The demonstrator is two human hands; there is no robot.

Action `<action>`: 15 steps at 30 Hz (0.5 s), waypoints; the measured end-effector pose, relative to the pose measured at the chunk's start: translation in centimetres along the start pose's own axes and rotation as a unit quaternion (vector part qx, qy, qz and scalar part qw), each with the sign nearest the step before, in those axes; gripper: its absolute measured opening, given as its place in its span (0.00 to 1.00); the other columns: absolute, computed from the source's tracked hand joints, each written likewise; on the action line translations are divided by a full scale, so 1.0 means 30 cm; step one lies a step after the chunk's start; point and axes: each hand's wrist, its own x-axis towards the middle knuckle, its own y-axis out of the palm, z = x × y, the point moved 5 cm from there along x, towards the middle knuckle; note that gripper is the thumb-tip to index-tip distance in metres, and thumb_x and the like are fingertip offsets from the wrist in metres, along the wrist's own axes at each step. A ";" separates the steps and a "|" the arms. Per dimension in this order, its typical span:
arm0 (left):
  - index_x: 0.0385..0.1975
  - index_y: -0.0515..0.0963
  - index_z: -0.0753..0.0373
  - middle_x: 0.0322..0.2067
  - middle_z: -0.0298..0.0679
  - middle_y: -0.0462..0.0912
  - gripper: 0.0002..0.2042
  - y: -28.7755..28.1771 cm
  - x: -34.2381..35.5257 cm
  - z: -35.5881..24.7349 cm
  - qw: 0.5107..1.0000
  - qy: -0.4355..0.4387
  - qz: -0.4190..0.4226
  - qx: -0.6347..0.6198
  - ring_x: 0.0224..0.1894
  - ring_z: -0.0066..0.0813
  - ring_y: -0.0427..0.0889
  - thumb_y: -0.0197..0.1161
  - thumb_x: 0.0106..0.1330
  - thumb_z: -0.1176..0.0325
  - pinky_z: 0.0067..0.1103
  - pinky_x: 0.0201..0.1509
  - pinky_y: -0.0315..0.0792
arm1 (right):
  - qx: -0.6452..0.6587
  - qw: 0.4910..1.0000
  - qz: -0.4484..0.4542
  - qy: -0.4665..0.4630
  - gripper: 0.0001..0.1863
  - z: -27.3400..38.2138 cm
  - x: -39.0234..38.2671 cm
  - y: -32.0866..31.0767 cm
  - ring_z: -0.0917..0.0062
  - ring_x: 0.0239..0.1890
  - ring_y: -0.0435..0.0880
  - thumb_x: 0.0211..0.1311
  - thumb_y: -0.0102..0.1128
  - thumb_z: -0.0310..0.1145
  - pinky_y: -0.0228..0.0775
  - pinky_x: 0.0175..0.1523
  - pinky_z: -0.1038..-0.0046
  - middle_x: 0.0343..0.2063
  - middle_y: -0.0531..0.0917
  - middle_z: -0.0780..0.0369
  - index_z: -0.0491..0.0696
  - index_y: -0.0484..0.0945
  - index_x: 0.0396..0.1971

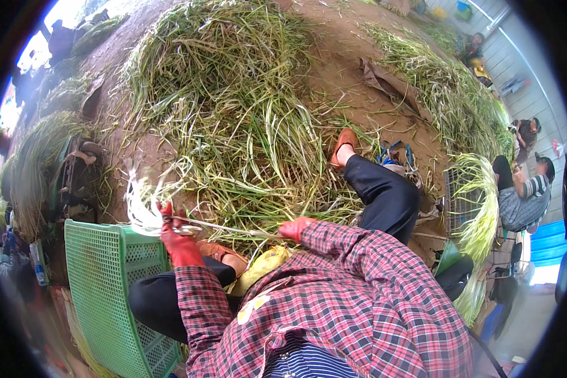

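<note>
Stalk [255, 233] was held between left hand [177, 234] and right hand [297, 229], clamped by the red-gloved fingers of each.

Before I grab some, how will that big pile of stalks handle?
A handful from the pile of stalks would probably be floppy, since many look thin and bent. It may drag others along, as they lie crossed and tangled.
</note>
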 end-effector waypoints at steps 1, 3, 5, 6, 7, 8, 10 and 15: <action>0.51 0.70 0.57 0.33 0.31 0.82 0.16 0.007 0.019 -0.046 0.999 0.006 0.016 -0.035 0.12 0.13 0.62 0.57 0.62 0.70 0.12 0.25 0.71 | 0.043 0.989 0.118 0.078 0.12 -0.047 -0.039 0.064 0.77 0.29 0.77 0.62 0.48 0.40 0.72 0.38 0.73 0.32 0.79 0.61 0.48 0.74 0.36; 0.53 0.69 0.57 0.36 0.34 0.82 0.17 0.028 0.043 -0.115 0.994 0.051 0.051 -0.078 0.13 0.13 0.62 0.54 0.63 0.72 0.10 0.21 0.67 | 0.129 0.952 0.213 0.179 0.13 -0.097 -0.090 0.116 0.77 0.30 0.76 0.63 0.48 0.41 0.72 0.39 0.73 0.34 0.79 0.60 0.48 0.73 0.39; 0.57 0.64 0.58 0.39 0.36 0.81 0.19 0.042 0.048 -0.119 0.996 0.041 0.055 -0.051 0.13 0.12 0.63 0.53 0.65 0.71 0.12 0.23 0.69 | 0.197 0.933 0.216 0.211 0.14 -0.120 -0.077 0.092 0.76 0.30 0.76 0.63 0.48 0.41 0.72 0.40 0.73 0.36 0.79 0.60 0.48 0.73 0.42; 0.58 0.62 0.58 0.39 0.37 0.80 0.20 0.050 0.042 -0.094 0.997 0.021 0.067 -0.046 0.13 0.12 0.64 0.51 0.66 0.71 0.13 0.25 0.70 | 0.231 0.926 0.204 0.217 0.15 -0.132 -0.048 0.064 0.76 0.30 0.76 0.63 0.47 0.41 0.72 0.41 0.73 0.37 0.79 0.59 0.48 0.72 0.43; 0.60 0.60 0.58 0.40 0.38 0.80 0.21 0.061 0.038 -0.062 0.996 0.003 0.080 -0.040 0.14 0.12 0.64 0.49 0.67 0.71 0.15 0.26 0.71 | 0.269 0.919 0.181 0.225 0.16 -0.147 -0.002 0.027 0.76 0.31 0.76 0.63 0.47 0.42 0.71 0.42 0.72 0.38 0.79 0.59 0.48 0.72 0.45; 0.60 0.60 0.58 0.41 0.38 0.79 0.21 0.053 0.032 -0.018 0.999 -0.016 0.037 0.004 0.14 0.11 0.64 0.50 0.66 0.71 0.15 0.27 0.72 | 0.319 0.905 0.147 0.239 0.17 -0.173 0.047 -0.014 0.76 0.31 0.76 0.63 0.47 0.42 0.71 0.42 0.72 0.39 0.79 0.59 0.48 0.72 0.46; 0.59 0.61 0.58 0.39 0.39 0.79 0.21 0.045 0.017 0.063 0.996 -0.042 -0.020 0.071 0.13 0.11 0.63 0.51 0.66 0.70 0.17 0.28 0.73 | 0.434 0.852 0.056 0.288 0.19 -0.250 0.185 -0.090 0.76 0.32 0.76 0.64 0.46 0.42 0.71 0.43 0.72 0.40 0.79 0.58 0.48 0.71 0.49; 0.58 0.63 0.58 0.37 0.39 0.80 0.20 0.052 -0.008 0.183 0.980 -0.087 -0.060 0.166 0.13 0.12 0.63 0.51 0.65 0.70 0.18 0.29 0.73 | 0.031 0.949 -0.057 0.308 0.20 -0.368 0.465 -0.145 0.63 0.44 0.78 0.63 0.46 0.48 0.64 0.52 0.58 0.41 0.80 0.57 0.47 0.78 0.40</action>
